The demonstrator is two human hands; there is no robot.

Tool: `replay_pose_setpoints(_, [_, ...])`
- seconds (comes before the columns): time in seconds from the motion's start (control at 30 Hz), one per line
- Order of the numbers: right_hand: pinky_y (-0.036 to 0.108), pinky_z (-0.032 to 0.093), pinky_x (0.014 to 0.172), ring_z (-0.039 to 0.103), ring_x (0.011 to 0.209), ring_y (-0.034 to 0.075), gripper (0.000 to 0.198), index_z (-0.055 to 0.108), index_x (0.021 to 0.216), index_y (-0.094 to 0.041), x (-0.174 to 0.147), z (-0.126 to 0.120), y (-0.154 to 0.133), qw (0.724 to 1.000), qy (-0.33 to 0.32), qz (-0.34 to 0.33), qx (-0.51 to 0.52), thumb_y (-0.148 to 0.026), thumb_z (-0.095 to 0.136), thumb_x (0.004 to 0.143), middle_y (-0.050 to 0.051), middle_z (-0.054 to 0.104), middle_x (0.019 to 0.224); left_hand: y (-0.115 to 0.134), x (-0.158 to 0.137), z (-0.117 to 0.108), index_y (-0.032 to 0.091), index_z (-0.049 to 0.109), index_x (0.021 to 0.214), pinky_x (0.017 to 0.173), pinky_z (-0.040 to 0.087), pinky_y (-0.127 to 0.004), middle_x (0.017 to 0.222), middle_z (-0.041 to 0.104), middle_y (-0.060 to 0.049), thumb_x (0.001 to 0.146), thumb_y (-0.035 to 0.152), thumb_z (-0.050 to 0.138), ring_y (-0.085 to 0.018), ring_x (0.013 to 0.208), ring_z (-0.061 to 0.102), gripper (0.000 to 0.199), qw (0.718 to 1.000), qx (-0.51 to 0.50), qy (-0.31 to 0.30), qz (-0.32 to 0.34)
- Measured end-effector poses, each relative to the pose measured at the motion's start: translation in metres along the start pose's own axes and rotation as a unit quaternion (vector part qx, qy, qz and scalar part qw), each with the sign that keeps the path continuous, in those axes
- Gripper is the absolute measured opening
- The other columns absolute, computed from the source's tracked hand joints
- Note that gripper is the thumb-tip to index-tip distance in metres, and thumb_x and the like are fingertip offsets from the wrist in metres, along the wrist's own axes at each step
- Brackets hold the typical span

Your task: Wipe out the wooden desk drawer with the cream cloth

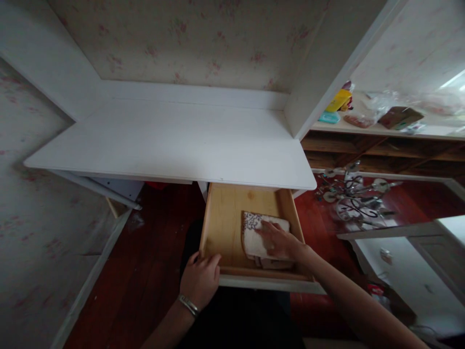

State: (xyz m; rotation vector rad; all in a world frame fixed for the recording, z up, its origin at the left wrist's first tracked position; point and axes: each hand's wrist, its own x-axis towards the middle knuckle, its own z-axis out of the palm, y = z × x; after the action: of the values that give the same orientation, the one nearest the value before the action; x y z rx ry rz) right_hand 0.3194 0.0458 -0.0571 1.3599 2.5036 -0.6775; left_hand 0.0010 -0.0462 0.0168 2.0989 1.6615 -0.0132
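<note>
A wooden drawer (227, 218) is pulled out from under the white desk (203, 135). My left hand (201, 276), with a bracelet at the wrist, is closed over the drawer's front left corner. Inside the drawer, towards the right, lies a folded white cloth (253, 240) with a dark pattern at one corner. My right hand (279, 241) rests on top of it, fingers stretched out. Under the cloth's near edge shows another pale folded piece (276, 264), partly hidden.
A chandelier (358, 196) with curled arms lies on the red floor at right. Beyond it, a low shelf unit (385, 145) carries a yellow item (339, 101) and plastic bags. White furniture (403, 261) stands at lower right. Flowered wallpaper (32, 194) flanks the desk.
</note>
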Motion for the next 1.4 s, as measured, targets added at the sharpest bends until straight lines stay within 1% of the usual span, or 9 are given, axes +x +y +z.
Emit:
replay_pose_setpoints(0.17, [0.049, 0.047, 0.093, 0.029, 0.136, 0.038, 0.099, 0.029, 0.151, -0.042, -0.019, 0.001, -0.012, 0.996, -0.043, 0.033, -0.065, -0.020, 0.071, 0.064, 0.004, 0.018, 0.160, -0.001, -0.001, 0.002, 0.026, 0.066, 0.112, 0.103, 0.036, -0.046, 0.098, 0.075, -0.003, 0.091, 0.016, 0.041, -0.019, 0.092, 0.068, 0.034, 1.000, 0.005, 0.013, 0.009])
replay_pose_setpoints(0.33, [0.064, 0.038, 0.096, 0.025, 0.136, 0.044, 0.101, 0.028, 0.150, -0.044, -0.011, -0.004, -0.024, 0.991, -0.035, 0.048, -0.117, -0.020, 0.077, 0.064, 0.008, 0.017, 0.160, -0.002, -0.002, 0.006, 0.025, 0.066, 0.112, 0.102, 0.038, -0.046, 0.096, 0.075, -0.003, 0.091, 0.016, 0.042, -0.019, 0.091, 0.068, 0.033, 0.999, 0.006, 0.036, 0.013])
replay_pose_setpoints(0.53, [0.068, 0.025, 0.103, 0.012, 0.143, 0.044, 0.099, 0.027, 0.152, -0.040, 0.022, -0.005, -0.048, 0.990, -0.039, -0.001, -0.132, -0.032, 0.080, 0.068, 0.010, 0.012, 0.162, -0.005, -0.005, 0.016, 0.024, 0.067, 0.106, 0.096, 0.042, -0.042, 0.089, 0.073, -0.002, 0.088, 0.014, 0.045, -0.020, 0.087, 0.067, 0.030, 0.994, 0.009, 0.108, 0.029])
replay_pose_setpoints(0.73, [0.071, 0.003, 0.106, 0.012, 0.142, 0.046, 0.095, 0.030, 0.150, -0.040, 0.067, 0.010, -0.100, 0.996, -0.019, -0.044, -0.070, -0.057, 0.075, 0.069, 0.011, 0.016, 0.161, -0.011, -0.010, 0.024, 0.024, 0.066, 0.099, 0.077, 0.043, -0.035, 0.085, 0.071, 0.000, 0.087, 0.013, 0.047, -0.018, 0.080, 0.066, 0.025, 0.981, -0.010, 0.182, 0.072])
replay_pose_setpoints(0.87, [0.071, 0.002, 0.106, 0.010, 0.142, 0.046, 0.097, 0.030, 0.151, -0.037, 0.082, 0.014, -0.121, 0.997, -0.012, -0.050, -0.049, -0.060, 0.073, 0.067, 0.013, 0.015, 0.160, -0.012, -0.012, 0.026, 0.025, 0.065, 0.098, 0.073, 0.041, -0.035, 0.081, 0.070, 0.000, 0.085, 0.012, 0.048, -0.017, 0.075, 0.064, 0.025, 0.974, -0.002, 0.204, 0.094])
replay_pose_setpoints(1.0, [0.071, 0.001, 0.105, 0.008, 0.143, 0.046, 0.103, 0.029, 0.152, -0.038, 0.096, 0.003, -0.115, 0.997, -0.029, -0.046, -0.057, -0.063, 0.075, 0.063, 0.013, 0.013, 0.161, -0.013, -0.012, 0.030, 0.024, 0.065, 0.095, 0.069, 0.040, -0.034, 0.078, 0.069, 0.000, 0.083, 0.012, 0.049, -0.017, 0.072, 0.063, 0.023, 0.970, 0.008, 0.224, 0.095])
replay_pose_setpoints(1.1, [0.069, -0.004, 0.106, 0.004, 0.144, 0.043, 0.104, 0.028, 0.153, -0.033, 0.119, -0.014, -0.105, 0.996, -0.026, -0.027, -0.076, -0.061, 0.075, 0.065, 0.016, 0.011, 0.161, -0.013, -0.013, 0.032, 0.024, 0.065, 0.094, 0.069, 0.040, -0.034, 0.075, 0.068, 0.001, 0.081, 0.011, 0.051, -0.017, 0.070, 0.063, 0.022, 0.968, 0.015, 0.233, 0.089])
replay_pose_setpoints(1.27, [0.059, 0.003, 0.113, 0.006, 0.146, 0.037, 0.107, 0.023, 0.155, -0.024, 0.166, -0.045, -0.095, 0.995, -0.042, 0.021, -0.092, -0.046, 0.077, 0.065, 0.019, 0.010, 0.160, -0.015, -0.012, 0.034, 0.026, 0.065, 0.100, 0.073, 0.042, -0.034, 0.078, 0.068, 0.003, 0.079, 0.009, 0.053, -0.016, 0.072, 0.064, 0.030, 0.964, 0.015, 0.250, 0.085])
replay_pose_setpoints(1.4, [0.055, 0.007, 0.114, 0.006, 0.147, 0.035, 0.107, 0.018, 0.156, -0.025, 0.180, -0.056, -0.088, 0.995, -0.053, 0.044, -0.076, -0.040, 0.074, 0.067, 0.018, 0.006, 0.161, -0.014, -0.011, 0.033, 0.025, 0.065, 0.099, 0.070, 0.042, -0.033, 0.075, 0.068, 0.003, 0.080, 0.010, 0.053, -0.015, 0.068, 0.062, 0.027, 0.960, 0.020, 0.264, 0.089])
